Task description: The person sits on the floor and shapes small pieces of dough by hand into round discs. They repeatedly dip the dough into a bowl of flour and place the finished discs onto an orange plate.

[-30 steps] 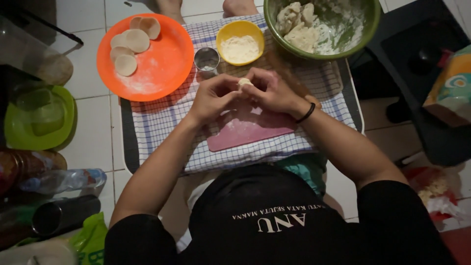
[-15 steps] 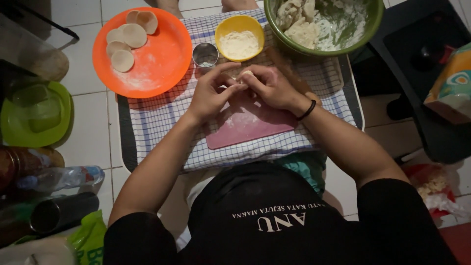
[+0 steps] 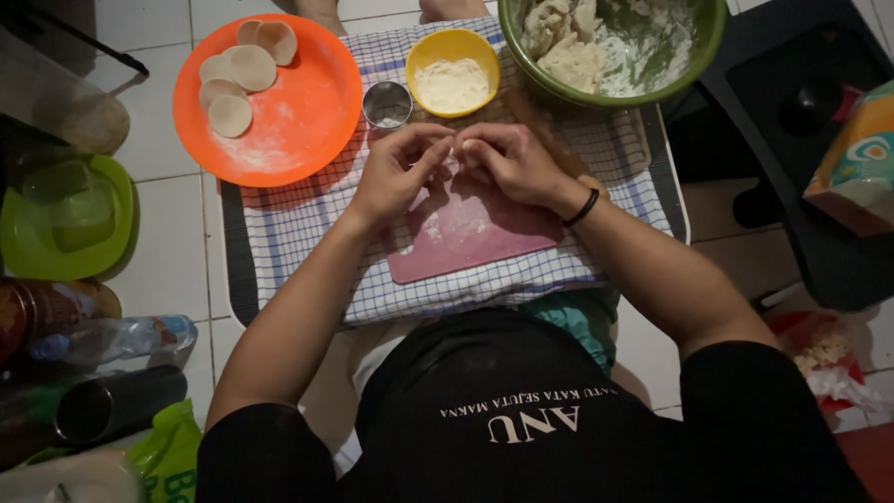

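So my left hand point(image 3: 399, 172) and right hand point(image 3: 510, 160) pinch a small dough piece point(image 3: 453, 152) over the pink mat point(image 3: 470, 233); metal cutter point(image 3: 386, 103), yellow flour bowl point(image 3: 453, 73) just beyond.

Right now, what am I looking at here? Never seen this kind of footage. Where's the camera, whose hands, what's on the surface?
One camera, worn on a person's head, looks straight down. No machine: two bare hands. The left hand and right hand meet and pinch a small pale dough piece above a pink mat on a checked cloth. Beyond lie an orange plate with dough rounds, a small metal ring cutter, a yellow bowl of flour, and a green bowl of dough.
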